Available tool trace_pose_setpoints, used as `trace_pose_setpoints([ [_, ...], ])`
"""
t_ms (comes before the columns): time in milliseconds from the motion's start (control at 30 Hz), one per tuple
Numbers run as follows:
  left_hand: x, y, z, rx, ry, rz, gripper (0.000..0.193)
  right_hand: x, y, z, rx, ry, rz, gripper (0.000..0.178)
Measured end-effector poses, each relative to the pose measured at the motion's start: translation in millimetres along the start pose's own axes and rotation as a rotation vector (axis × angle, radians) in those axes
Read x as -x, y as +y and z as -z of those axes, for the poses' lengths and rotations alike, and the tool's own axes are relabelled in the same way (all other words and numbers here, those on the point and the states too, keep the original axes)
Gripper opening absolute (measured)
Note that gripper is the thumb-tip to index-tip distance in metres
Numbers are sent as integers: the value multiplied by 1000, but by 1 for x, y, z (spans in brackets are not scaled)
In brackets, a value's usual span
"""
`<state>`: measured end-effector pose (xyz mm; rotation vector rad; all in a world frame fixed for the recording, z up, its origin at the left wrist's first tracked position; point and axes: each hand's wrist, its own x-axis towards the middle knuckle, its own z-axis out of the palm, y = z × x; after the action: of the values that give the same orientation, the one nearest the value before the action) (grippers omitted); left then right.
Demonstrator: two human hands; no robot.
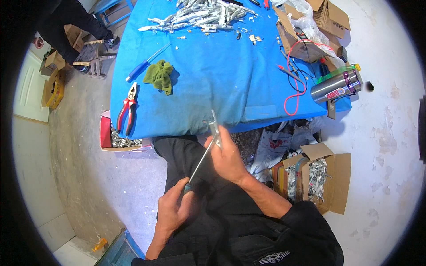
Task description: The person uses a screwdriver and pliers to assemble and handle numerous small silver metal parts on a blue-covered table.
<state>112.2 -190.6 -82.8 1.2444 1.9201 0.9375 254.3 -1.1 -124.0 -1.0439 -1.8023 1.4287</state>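
Observation:
My left hand (172, 207) is closed round the handle of a screwdriver (203, 162), whose long thin shaft slants up and to the right. Its tip meets a slim white and silvery piece (214, 129) that my right hand (229, 156) pinches just off the table's near edge. What kind of part this piece is, I cannot make out. A heap of similar slim white pieces (199, 15) lies at the far side of the blue-covered table (213, 71).
On the table's left are red-handled pliers (128, 108), a blue screwdriver (141, 68) and a green cloth (159, 76). At right lie red and black test leads (290, 84) and a steel flask (336, 87). Cardboard boxes (339, 179) stand below; another person's legs (71, 26) show far left.

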Motion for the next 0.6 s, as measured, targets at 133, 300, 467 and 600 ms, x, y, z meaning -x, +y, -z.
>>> trace_pose_setpoints([
  [133, -2, 12, 5, 171, -37, 136, 35, -1, -2, -2, -46, 0, 32, 49],
  [300, -2, 10, 5, 155, -53, 99, 36, 0, -4, -1, -34, 21, 31, 50],
  [467, -2, 13, 2, 189, -45, 126, 34, 1, -1, -4, -49, 19, 14, 50],
  [600, -4, 12, -6, 224, 8, 96, 35, 1, -1, -6, -38, 42, 20, 51],
])
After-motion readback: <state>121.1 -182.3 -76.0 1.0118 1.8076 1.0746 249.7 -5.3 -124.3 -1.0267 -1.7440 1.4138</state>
